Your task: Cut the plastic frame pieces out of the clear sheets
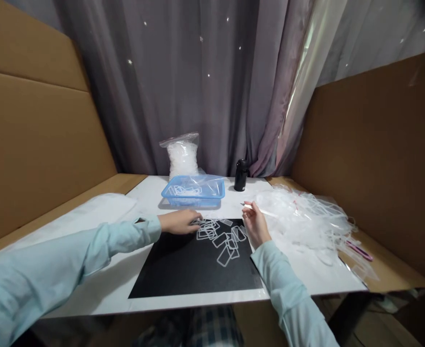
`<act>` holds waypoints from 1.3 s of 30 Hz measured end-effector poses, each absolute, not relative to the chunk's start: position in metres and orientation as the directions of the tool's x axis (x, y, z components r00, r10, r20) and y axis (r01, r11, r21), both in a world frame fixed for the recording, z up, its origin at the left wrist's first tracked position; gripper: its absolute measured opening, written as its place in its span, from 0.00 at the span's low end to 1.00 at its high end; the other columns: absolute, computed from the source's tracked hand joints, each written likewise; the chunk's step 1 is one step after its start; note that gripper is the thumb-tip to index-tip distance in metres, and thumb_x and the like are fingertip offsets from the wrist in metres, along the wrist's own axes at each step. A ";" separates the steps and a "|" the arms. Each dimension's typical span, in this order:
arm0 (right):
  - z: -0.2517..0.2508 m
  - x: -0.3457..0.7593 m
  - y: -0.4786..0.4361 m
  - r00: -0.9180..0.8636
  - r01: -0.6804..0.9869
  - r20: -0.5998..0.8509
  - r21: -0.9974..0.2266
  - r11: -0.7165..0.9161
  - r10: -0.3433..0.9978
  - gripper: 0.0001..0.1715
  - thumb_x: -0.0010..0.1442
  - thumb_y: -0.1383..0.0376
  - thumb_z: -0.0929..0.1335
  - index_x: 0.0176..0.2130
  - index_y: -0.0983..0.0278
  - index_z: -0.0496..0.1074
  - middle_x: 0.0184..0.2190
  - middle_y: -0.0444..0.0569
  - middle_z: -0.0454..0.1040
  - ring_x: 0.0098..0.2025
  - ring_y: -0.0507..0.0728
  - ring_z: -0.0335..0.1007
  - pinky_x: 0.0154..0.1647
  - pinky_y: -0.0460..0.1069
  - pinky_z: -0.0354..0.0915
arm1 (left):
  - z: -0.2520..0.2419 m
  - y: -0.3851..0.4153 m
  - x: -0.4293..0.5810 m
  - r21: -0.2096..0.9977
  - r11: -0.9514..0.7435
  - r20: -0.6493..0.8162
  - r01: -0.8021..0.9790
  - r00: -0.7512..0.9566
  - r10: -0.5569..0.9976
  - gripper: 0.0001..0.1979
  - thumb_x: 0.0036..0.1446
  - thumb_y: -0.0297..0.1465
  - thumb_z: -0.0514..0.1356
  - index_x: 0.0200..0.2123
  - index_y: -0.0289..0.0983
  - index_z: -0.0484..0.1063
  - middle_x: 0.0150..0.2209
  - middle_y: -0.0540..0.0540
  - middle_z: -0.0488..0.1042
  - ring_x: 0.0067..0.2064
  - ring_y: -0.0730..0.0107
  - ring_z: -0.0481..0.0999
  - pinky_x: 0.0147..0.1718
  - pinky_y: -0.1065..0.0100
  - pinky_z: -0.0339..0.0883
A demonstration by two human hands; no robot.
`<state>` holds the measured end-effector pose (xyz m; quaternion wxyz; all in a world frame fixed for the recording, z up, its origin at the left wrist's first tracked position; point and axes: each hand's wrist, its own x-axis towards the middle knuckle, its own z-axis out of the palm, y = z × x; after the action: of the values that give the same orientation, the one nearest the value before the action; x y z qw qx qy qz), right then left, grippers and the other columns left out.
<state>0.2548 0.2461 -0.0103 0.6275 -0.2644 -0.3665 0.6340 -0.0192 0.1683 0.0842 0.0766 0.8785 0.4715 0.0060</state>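
Craft knife (259,210) sits pinched in a narrow grip by the right hand (255,224), just past the far right corner of the black mat (194,265). Left hand (178,221) lies at the mat's far edge, its fingertips (196,220) on the clear plastic frames (221,238) scattered across the mat; whether that grip holds one, I cannot tell. Blue basket (193,193), black bottle (241,175) and bagged white plastic (182,156) stand beyond the mat, with a heap of plastic offcuts (302,217) right of it.
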 end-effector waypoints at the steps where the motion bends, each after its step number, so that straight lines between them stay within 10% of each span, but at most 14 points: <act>1: -0.007 0.256 0.244 -0.100 -0.616 0.122 -0.787 0.035 0.987 0.18 0.70 0.55 0.65 0.37 0.67 0.70 0.25 0.39 0.67 0.21 0.47 0.63 0.23 0.43 0.64 | 0.085 0.167 -0.019 0.171 -0.549 -0.055 0.818 0.565 0.823 0.16 0.66 0.38 0.58 0.51 0.35 0.70 0.46 0.43 0.74 0.44 0.64 0.76 0.45 0.57 0.73; 5: 0.007 0.259 0.229 -0.273 -0.620 0.121 -0.780 -0.078 0.954 0.29 0.68 0.51 0.66 0.21 0.64 0.63 0.13 0.33 0.51 0.14 0.46 0.47 0.19 0.42 0.57 | 0.091 0.174 -0.019 0.239 -0.557 0.005 0.795 0.573 0.820 0.17 0.68 0.41 0.54 0.48 0.34 0.71 0.40 0.45 0.75 0.38 0.67 0.76 0.42 0.59 0.72; 9: 0.016 0.254 0.215 -0.404 -0.593 0.119 -0.789 -0.161 0.907 0.33 0.56 0.47 0.74 0.16 0.63 0.59 0.12 0.37 0.52 0.16 0.47 0.52 0.20 0.43 0.57 | 0.077 0.192 -0.019 0.260 -0.595 0.048 0.761 0.605 0.795 0.19 0.66 0.41 0.56 0.52 0.34 0.70 0.53 0.39 0.72 0.54 0.58 0.71 0.53 0.51 0.65; 14: 0.025 0.252 0.212 -0.351 -0.654 0.167 -0.748 -0.114 0.921 0.21 0.52 0.49 0.77 0.36 0.62 0.75 0.16 0.34 0.54 0.17 0.45 0.50 0.21 0.41 0.57 | 0.056 0.188 -0.015 0.301 -0.651 0.044 0.697 0.672 0.740 0.21 0.65 0.44 0.56 0.52 0.35 0.69 0.53 0.39 0.72 0.55 0.57 0.71 0.54 0.51 0.64; 20: 0.031 0.273 0.210 -0.337 -0.672 0.190 -0.734 -0.094 0.922 0.32 0.54 0.56 0.76 0.54 0.65 0.72 0.13 0.29 0.45 0.12 0.43 0.36 0.15 0.37 0.52 | 0.069 0.169 -0.015 0.323 -0.641 0.072 0.696 0.658 0.750 0.17 0.67 0.43 0.52 0.40 0.37 0.74 0.38 0.45 0.77 0.39 0.65 0.75 0.39 0.66 0.66; 31: 0.028 0.272 0.205 -0.568 -0.352 -0.007 -0.902 -0.250 0.823 0.54 0.47 0.69 0.79 0.65 0.55 0.55 0.40 0.46 0.78 0.11 0.38 0.46 0.08 0.37 0.46 | 0.076 0.192 -0.057 0.304 -0.474 0.046 0.826 0.484 0.874 0.14 0.65 0.40 0.59 0.40 0.34 0.72 0.38 0.47 0.74 0.39 0.67 0.74 0.42 0.60 0.70; 39: 0.036 0.267 0.200 -0.624 -0.220 -0.052 -0.945 -0.240 0.779 0.36 0.52 0.55 0.78 0.56 0.67 0.72 0.15 0.38 0.69 0.08 0.42 0.44 0.07 0.40 0.38 | 0.053 0.158 -0.048 0.438 -0.454 -0.016 0.776 0.511 0.860 0.16 0.64 0.43 0.55 0.39 0.35 0.70 0.34 0.48 0.73 0.34 0.70 0.72 0.35 0.66 0.68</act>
<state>0.2673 0.2004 0.0358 0.3380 -0.2712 -0.5155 0.7392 -0.0480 0.1576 0.0526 0.1990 0.8461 0.4834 0.1045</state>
